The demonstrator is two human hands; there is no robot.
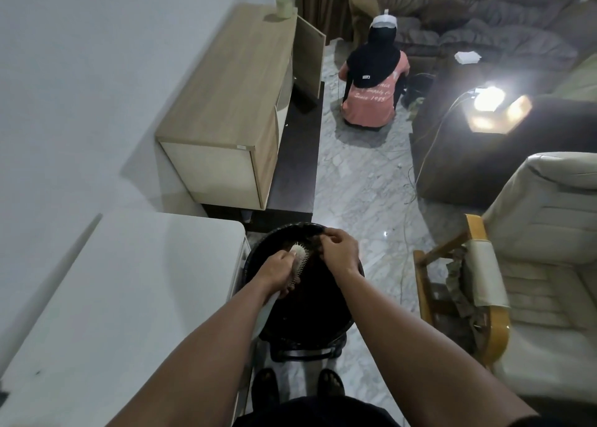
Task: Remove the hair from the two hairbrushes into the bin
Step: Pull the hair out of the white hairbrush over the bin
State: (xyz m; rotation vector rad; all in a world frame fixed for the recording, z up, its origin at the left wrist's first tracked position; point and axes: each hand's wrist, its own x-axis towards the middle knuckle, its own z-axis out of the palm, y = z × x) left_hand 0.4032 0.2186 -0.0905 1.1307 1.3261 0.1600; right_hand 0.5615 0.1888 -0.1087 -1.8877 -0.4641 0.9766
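Holding the hairbrush (pixel 298 258) over the open mouth of the black bin (pixel 350 317), the left hand (pixel 279 271) was wrapped around the brush near its head, the long axis running from the handle near the bin's near-left rim up toward the far rim. The right hand (pixel 339 249), just right of the bristles, was pinched narrow on a dark tuft of hair (pixel 315 244) at the brush head's far end. A white table (pixel 129 281) stood beside the bin's left rim; nothing blocked the drop. No second brush was visible.
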